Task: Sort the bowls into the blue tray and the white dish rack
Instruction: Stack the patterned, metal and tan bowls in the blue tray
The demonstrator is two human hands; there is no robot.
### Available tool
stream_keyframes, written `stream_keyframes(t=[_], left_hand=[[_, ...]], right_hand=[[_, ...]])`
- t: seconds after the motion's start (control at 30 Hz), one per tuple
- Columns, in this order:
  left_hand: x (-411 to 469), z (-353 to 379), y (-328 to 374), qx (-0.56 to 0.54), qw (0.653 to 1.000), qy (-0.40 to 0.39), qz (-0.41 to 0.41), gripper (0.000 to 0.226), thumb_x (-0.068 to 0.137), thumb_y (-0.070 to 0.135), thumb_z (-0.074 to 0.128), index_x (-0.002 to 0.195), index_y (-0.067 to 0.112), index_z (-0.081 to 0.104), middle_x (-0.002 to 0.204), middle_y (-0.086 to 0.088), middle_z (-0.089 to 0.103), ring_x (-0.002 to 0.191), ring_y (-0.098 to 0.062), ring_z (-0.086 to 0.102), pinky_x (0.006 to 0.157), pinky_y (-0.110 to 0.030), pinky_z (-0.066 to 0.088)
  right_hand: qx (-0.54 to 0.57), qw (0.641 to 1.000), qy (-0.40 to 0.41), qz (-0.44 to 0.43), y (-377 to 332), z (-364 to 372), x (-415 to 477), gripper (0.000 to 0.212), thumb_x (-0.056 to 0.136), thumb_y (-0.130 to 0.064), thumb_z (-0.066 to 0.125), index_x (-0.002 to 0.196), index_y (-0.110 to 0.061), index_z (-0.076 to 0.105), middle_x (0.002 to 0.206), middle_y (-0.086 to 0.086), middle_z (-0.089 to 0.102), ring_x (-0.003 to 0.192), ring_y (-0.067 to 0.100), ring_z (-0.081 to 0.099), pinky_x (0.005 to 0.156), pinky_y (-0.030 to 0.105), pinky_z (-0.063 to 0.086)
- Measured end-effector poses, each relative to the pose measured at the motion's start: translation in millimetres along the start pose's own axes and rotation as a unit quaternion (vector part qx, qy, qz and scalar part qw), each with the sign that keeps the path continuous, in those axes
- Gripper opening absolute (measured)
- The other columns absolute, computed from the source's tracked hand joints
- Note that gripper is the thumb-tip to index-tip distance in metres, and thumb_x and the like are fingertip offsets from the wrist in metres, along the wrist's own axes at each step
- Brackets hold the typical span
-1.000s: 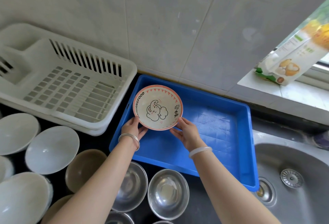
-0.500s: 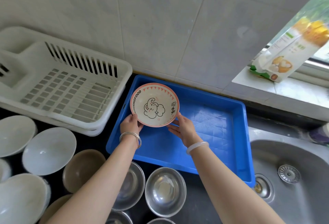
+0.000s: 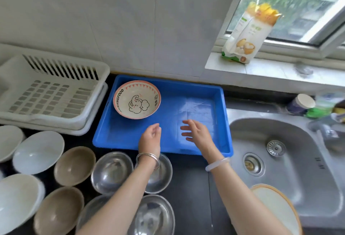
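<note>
A pink-rimmed bowl with an elephant drawing (image 3: pixel 136 99) lies in the far left corner of the blue tray (image 3: pixel 205 92). My left hand (image 3: pixel 150 137) hovers over the tray's near side, fingers loosely curled and holding nothing. My right hand (image 3: pixel 196 132) hovers beside it with fingers spread and relaxed, also holding nothing. The white dish rack (image 3: pixel 46 89) stands to the left of the tray with nothing in it. On the dark counter below wait white bowls (image 3: pixel 38 151), brown bowls (image 3: pixel 74 165) and steel bowls (image 3: pixel 112 172).
A steel sink (image 3: pixel 291 160) lies right of the tray, with an orange-rimmed bowl (image 3: pixel 276 206) at its near edge. A flour bag (image 3: pixel 248 34) stands on the window sill. Jars and a faucet (image 3: pixel 328 133) sit at the far right.
Both hands set the elephant bowl down in the tray's far left corner, let go of it, and drew back toward me.
</note>
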State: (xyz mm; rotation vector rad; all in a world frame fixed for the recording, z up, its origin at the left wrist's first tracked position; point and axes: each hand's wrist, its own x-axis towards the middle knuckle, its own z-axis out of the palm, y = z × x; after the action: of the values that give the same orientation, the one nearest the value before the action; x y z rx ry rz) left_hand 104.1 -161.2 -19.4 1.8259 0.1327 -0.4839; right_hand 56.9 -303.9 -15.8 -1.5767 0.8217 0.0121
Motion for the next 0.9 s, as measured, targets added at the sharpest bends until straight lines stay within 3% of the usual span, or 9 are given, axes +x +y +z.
stream_keyframes(t=[0.13, 0.3, 0.37, 0.47, 0.6, 0.67, 0.73, 0.77, 0.9], left_hand=[[-48.0, 46.2, -3.5, 0.085, 0.991, -0.1, 0.024, 0.028, 0.092, 0.018, 0.051, 0.116, 0.008, 0.062, 0.116, -0.011, 0.066, 0.104, -0.028, 0.063, 0.091, -0.027, 0.043], [-111.8, 105.1, -21.5, 0.157, 0.958, -0.231, 0.059, 0.029, 0.089, 0.017, 0.056, 0.117, 0.01, 0.062, 0.12, -0.007, 0.066, 0.107, -0.018, 0.061, 0.082, -0.008, 0.035], [-133.0, 126.5, -33.1, 0.204, 0.937, -0.277, 0.069, 0.035, 0.09, 0.023, 0.056, 0.123, 0.015, 0.057, 0.125, -0.001, 0.062, 0.111, -0.014, 0.059, 0.083, -0.009, 0.035], [-156.7, 152.6, -50.5, 0.238, 0.914, -0.325, 0.044, 0.043, 0.09, 0.029, 0.056, 0.132, 0.021, 0.049, 0.135, 0.001, 0.054, 0.118, -0.017, 0.054, 0.095, -0.025, 0.041], [-173.3, 170.5, -69.1, 0.22, 0.914, -0.34, 0.005, 0.041, 0.089, 0.025, 0.056, 0.13, 0.023, 0.049, 0.126, 0.001, 0.06, 0.114, -0.018, 0.056, 0.094, -0.032, 0.045], [-175.0, 173.8, -74.6, 0.191, 0.923, -0.333, -0.035, 0.038, 0.092, 0.021, 0.052, 0.13, 0.024, 0.048, 0.11, 0.005, 0.063, 0.097, -0.017, 0.062, 0.074, -0.032, 0.057], [-176.2, 175.9, -76.6, 0.158, 0.929, -0.328, -0.074, 0.037, 0.093, 0.019, 0.048, 0.129, 0.026, 0.047, 0.091, 0.012, 0.058, 0.079, -0.012, 0.061, 0.045, -0.02, 0.052], [-176.4, 176.7, -77.0, 0.15, 0.931, -0.323, -0.08, 0.036, 0.094, 0.018, 0.047, 0.129, 0.027, 0.047, 0.087, 0.014, 0.056, 0.075, -0.01, 0.06, 0.041, -0.017, 0.048], [-175.6, 174.4, -73.1, 0.144, 0.937, -0.311, -0.071, 0.034, 0.094, 0.017, 0.046, 0.127, 0.026, 0.049, 0.086, 0.014, 0.056, 0.076, -0.011, 0.061, 0.046, -0.021, 0.05]], right_hand=[[-0.107, 0.992, 0.061, -0.023, 36.7, -65.0, -53.5, 0.024, 0.098, -0.026, 0.042, 0.098, -0.022, 0.065, 0.102, 0.006, 0.071, 0.083, 0.015, 0.067, 0.079, 0.031, 0.052], [-0.227, 0.958, 0.174, -0.003, 92.8, -151.0, -121.4, 0.026, 0.094, -0.022, 0.051, 0.115, -0.018, 0.066, 0.112, 0.003, 0.071, 0.106, 0.019, 0.064, 0.088, 0.029, 0.046], [-0.267, 0.941, 0.204, 0.028, 114.3, -178.5, -144.2, 0.031, 0.094, -0.02, 0.052, 0.123, -0.019, 0.062, 0.123, 0.005, 0.066, 0.115, 0.024, 0.059, 0.094, 0.032, 0.044], [-0.307, 0.924, 0.224, 0.048, 143.0, -205.6, -172.0, 0.039, 0.093, -0.014, 0.051, 0.132, -0.015, 0.055, 0.133, 0.005, 0.059, 0.124, 0.025, 0.052, 0.099, 0.033, 0.039], [-0.275, 0.927, 0.242, 0.076, 173.4, -218.5, -194.9, 0.041, 0.092, -0.012, 0.051, 0.131, -0.02, 0.054, 0.121, 0.005, 0.066, 0.11, 0.028, 0.059, 0.08, 0.032, 0.044], [-0.231, 0.936, 0.251, 0.092, 182.5, -219.5, -199.4, 0.036, 0.093, -0.013, 0.049, 0.127, -0.02, 0.056, 0.109, 0.005, 0.069, 0.096, 0.026, 0.06, 0.074, 0.03, 0.042], [-0.192, 0.942, 0.256, 0.1, 186.3, -219.4, -201.6, 0.029, 0.094, -0.015, 0.049, 0.12, -0.019, 0.059, 0.094, -0.001, 0.066, 0.089, 0.022, 0.06, 0.075, 0.034, 0.048], [-0.183, 0.943, 0.259, 0.101, 186.5, -219.6, -201.7, 0.026, 0.094, -0.016, 0.049, 0.117, -0.018, 0.061, 0.089, -0.003, 0.063, 0.088, 0.022, 0.061, 0.076, 0.036, 0.051], [-0.182, 0.943, 0.267, 0.078, 182.5, -220.1, -199.7, 0.024, 0.092, -0.014, 0.05, 0.112, -0.017, 0.064, 0.079, -0.008, 0.062, 0.08, 0.018, 0.06, 0.069, 0.03, 0.049]])
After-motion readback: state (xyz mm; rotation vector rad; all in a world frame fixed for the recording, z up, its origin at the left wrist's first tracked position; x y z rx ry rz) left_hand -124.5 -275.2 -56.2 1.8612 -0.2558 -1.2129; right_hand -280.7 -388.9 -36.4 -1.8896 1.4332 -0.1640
